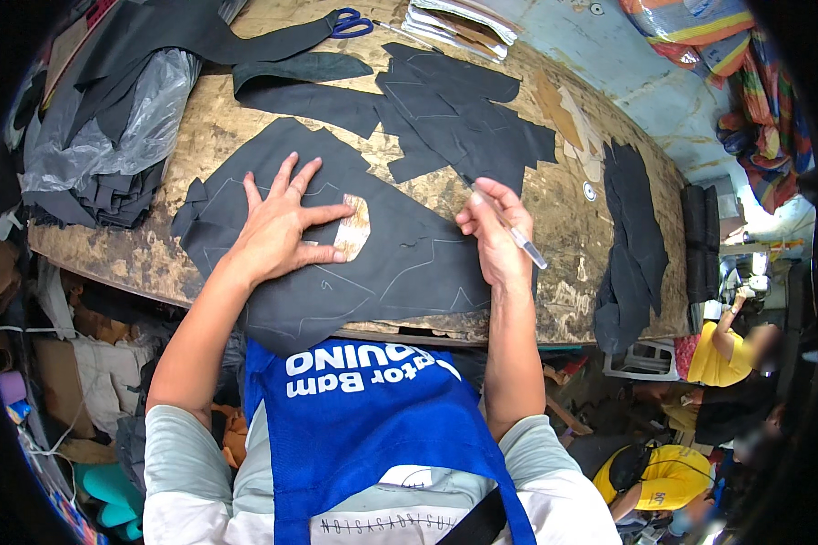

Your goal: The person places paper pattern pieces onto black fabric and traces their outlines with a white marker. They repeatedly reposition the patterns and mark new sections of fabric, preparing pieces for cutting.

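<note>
My left hand (284,222) lies spread on a large sheet of black leather-like material (409,241). Its thumb and index finger press on a small, worn, pale card template (357,229) resting on the sheet. Thin light outlines are drawn across the material around the hand. To the right of the template, my right hand (500,232) grips a slim pen (530,251); its clear end points down toward me, and its tip side points up and left over the sheet. Part of the template is hidden beneath my left hand.
More black pieces (463,109) lie beyond the sheet, with others (629,245) at the table's right. Blue-handled scissors (351,24) sit at the back. Plastic-covered black material (109,154) is piled on the left. Brown and cream templates (573,118) lie back right. People in yellow shirts (663,477) are at lower right.
</note>
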`<state>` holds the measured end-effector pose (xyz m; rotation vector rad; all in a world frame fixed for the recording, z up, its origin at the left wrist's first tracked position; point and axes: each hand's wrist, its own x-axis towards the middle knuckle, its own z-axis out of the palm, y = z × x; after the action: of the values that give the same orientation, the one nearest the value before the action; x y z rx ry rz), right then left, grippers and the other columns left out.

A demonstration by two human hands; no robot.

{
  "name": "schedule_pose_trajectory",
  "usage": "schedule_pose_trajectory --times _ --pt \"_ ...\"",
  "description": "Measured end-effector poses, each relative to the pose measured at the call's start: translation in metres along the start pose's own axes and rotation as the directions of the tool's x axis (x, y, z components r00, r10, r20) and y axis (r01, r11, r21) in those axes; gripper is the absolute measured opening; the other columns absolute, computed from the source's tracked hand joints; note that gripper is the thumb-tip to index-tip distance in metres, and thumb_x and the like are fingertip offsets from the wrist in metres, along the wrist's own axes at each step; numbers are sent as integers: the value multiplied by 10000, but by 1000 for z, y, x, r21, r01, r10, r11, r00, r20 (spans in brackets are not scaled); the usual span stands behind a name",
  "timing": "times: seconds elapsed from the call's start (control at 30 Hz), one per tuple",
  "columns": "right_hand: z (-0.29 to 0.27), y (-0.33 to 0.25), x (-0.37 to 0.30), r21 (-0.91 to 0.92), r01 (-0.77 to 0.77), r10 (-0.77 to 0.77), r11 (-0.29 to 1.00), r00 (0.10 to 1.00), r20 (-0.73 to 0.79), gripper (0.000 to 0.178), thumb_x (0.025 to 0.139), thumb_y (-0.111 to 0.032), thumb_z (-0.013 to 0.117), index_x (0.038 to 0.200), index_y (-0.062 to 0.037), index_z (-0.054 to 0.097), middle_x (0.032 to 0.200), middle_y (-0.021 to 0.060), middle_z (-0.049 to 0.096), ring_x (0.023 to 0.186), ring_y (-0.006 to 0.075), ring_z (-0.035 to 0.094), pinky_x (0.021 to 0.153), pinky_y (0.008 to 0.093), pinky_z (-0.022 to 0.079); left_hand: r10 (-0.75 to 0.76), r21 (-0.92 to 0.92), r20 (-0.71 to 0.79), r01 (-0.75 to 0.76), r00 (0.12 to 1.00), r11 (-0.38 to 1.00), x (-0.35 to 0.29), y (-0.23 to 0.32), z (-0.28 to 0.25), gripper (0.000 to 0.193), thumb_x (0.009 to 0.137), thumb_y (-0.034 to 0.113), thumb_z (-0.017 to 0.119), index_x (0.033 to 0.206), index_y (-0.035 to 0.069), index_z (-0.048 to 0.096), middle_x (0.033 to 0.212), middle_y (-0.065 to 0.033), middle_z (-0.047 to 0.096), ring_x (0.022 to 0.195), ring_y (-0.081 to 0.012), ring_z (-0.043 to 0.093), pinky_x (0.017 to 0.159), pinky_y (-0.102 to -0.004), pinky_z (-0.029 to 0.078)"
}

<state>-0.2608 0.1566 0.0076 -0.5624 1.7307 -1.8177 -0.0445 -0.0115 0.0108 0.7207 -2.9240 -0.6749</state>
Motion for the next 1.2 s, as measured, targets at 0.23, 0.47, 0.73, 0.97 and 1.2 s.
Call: schedule_pose_trajectory --times 0.23,0.47,0.73,0.97,1.2 --pt "41 17 -22 115 12 -39 993 972 231 144 897 -59 606 1001 38 628 792 116 656 686 154 642 600 243 529 23 -31 2 -23 1000 999 10 -9 2 664 530 476 812 1155 307 662 1507 -121 260 1417 -357 123 1041 -709 16" --pt "84 27 -32 -55 194 -149 979 880 451 93 876 -19 614 928 58 609 868 102 660 762 139 660 674 249 538 61 -38 97 -58 993 998 10 -12 -6 929 344 513 858 1216 305 614 1521 -135 213 1423 -376 75 1034 -715 5" --pt "88 12 -33 -347 484 -258 804 808 529 127 813 -57 665 799 67 643 832 160 662 706 262 678 641 323 533 48 -47 69 -45 996 998 11 -14 -1 824 466 498 848 1227 305 595 1506 -159 244 1420 -384 86 1019 -732 -5" --pt "101 11 -4 -412 419 -270 809 888 373 104 835 -54 628 819 47 607 743 163 631 589 236 642 533 319 486 10 -117 -5 -10 1000 993 12 -17 6 610 594 445 812 1154 284 629 1496 -129 273 1418 -376 113 1033 -717 -3" --pt "108 20 8 -420 469 -372 777 880 294 91 833 -47 628 825 40 605 717 156 629 602 244 648 555 322 497 74 -72 -53 -77 996 994 6 -13 5 466 657 390 780 1109 347 675 1493 -157 284 1412 -370 141 1040 -710 21"
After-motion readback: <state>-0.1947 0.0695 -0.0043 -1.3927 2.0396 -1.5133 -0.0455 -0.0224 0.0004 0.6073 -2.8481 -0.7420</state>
